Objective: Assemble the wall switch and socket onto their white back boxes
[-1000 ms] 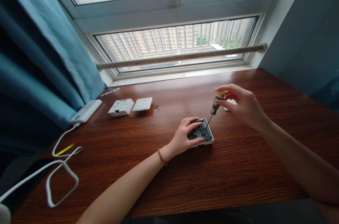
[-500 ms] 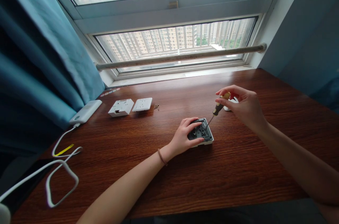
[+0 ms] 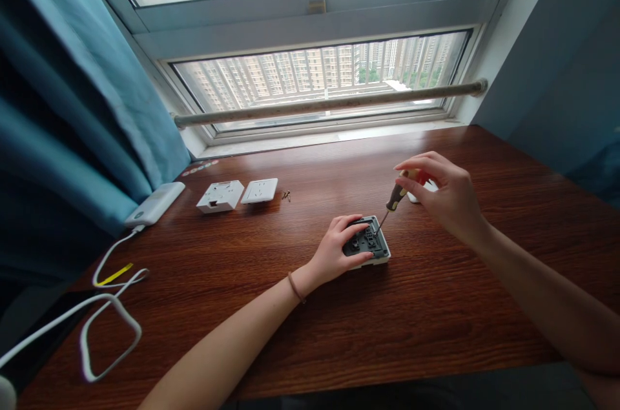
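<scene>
My left hand grips a wall socket with a dark inner face and white rim, pressing it to the wooden table. Its thumb and fingers reach across the dark face and hide part of it. In my right hand is a screwdriver with a dark and yellow handle, pinched near the top by thumb and fingers. The screwdriver leans, its tip down at the right half of the dark face; whether a screw sits under it is too small to tell. A white piece lies behind my right hand, mostly hidden.
A white mounting box, a white socket plate and several screws lie at the back left. Farther left are a white power strip, its looped cable and a yellow strip. A window and pipe stand behind the table.
My right hand's fingers have shifted slightly around the screwdriver handle, and the handle tilts a little differently. My left hand and the socket stay in place.
</scene>
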{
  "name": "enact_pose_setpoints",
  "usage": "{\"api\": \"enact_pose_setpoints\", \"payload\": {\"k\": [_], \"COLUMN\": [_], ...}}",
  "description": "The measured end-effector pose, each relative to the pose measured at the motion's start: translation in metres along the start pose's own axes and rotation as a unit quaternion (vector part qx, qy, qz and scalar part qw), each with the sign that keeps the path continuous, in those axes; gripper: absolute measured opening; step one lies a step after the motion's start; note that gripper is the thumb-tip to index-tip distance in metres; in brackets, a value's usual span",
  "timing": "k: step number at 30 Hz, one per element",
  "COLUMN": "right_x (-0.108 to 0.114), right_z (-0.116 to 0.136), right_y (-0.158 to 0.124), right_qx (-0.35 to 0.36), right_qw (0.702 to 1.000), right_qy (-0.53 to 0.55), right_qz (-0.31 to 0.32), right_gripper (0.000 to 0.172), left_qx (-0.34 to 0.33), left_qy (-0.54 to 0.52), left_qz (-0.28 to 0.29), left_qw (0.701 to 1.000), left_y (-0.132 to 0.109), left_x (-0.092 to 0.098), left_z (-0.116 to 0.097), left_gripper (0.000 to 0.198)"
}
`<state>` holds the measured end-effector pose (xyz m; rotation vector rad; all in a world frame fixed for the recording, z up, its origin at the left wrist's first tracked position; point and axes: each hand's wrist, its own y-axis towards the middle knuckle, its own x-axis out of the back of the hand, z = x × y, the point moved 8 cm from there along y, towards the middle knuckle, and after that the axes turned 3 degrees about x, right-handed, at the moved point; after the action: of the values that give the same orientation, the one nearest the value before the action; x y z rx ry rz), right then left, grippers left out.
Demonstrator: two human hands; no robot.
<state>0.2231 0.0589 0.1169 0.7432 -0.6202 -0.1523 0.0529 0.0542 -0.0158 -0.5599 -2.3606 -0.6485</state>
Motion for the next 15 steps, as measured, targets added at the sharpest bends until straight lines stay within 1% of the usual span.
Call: {"api": "enact_pose_setpoints", "payload": {"k": [3,4,6,8,10,11,13,15], "right_x": [-0.009,-0.011,-0.011,-0.009,-0.008,-0.01,-0.014,-0.018], "right_z": [0.004,0.005,0.006,0.004,0.002,0.0,0.0,0.002], "right_y": [0.001,0.0,0.0,-0.001,-0.003,-0.003,-0.003,-0.003], "right_qx": [-0.001,-0.001,-0.001,-0.002,-0.011,-0.022,-0.042,-0.051], "right_qw": [0.995,0.994,0.993,0.992,0.987,0.982,0.972,0.965], "right_qy": [0.06,0.073,0.094,0.122,0.162,0.185,0.227,0.247], "right_qz": [0.075,0.085,0.075,0.04,0.017,0.019,0.043,0.071], "right_gripper": [0.025,0.025,0.02,0.014,0.017,0.021,0.028,0.027], "left_qx": [-0.001,-0.002,-0.003,-0.002,-0.003,-0.003,-0.004,-0.005], "left_qy": [0.001,0.002,0.003,0.004,0.004,0.004,0.005,0.005], "left_qz": [0.0,0.0,0.0,0.001,0.002,0.002,0.002,0.001], "left_qw": [1.0,1.0,1.0,1.0,1.0,1.0,1.0,1.0], "left_y": [0.0,0.0,0.0,0.0,0.0,0.0,-0.001,-0.001], "left_x": [0.0,0.0,0.0,0.0,0.0,0.0,0.0,0.0], "left_z": [0.0,0.0,0.0,0.0,0.0,0.0,0.0,0.0], "left_gripper": [0.05,0.05,0.05,0.05,0.05,0.05,0.049,0.049]}}
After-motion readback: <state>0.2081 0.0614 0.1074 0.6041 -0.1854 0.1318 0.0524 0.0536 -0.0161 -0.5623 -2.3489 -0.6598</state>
